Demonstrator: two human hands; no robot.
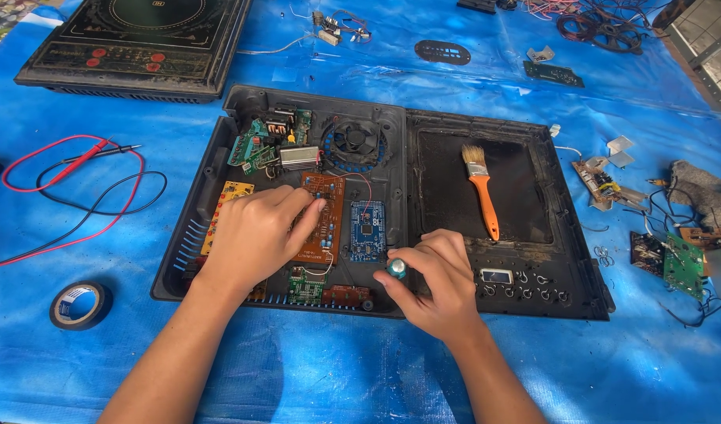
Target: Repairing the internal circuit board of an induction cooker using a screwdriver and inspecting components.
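Right hand [439, 275] pinched a small teal cylindrical capacitor [396, 268] between thumb and fingers, at the hand's 9 o'clock edge, just below the blue circuit board [367, 230]. Left hand [254, 235] lay fingers down on the orange-brown circuit board [326, 206], holding nothing. Both boards sat in the opened black plastic cooker base [211, 169]. Orange-handled paintbrush [481, 188] lay on the flipped lid at 1 o'clock from the capacitor, well apart. Blue tarp [313, 369] underneath.

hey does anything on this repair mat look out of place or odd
One thing: a paintbrush with an orange handle lies inside the opened cooker's upturned lid, among electronics. Loose circuit boards and wires are strewn at the right of the blue tarp.
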